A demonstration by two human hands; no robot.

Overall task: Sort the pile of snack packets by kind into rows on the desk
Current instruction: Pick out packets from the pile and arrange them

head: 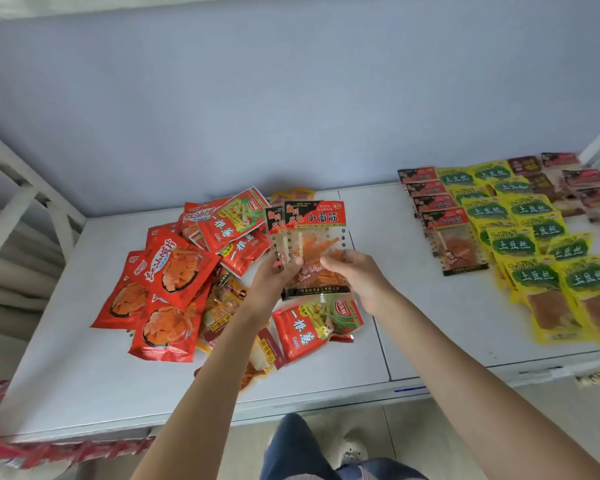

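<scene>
While raised over the pile (201, 282), two clear red-topped packets (312, 244) are being pinched by curled fingers of left hand (274, 275) and right hand (354, 271).

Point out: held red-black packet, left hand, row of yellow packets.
held red-black packet (321, 216): head view, red top banner.
left hand (274, 278): head view, back of the hand.
row of yellow packets (530, 275): head view, green label of a near packet.
</scene>
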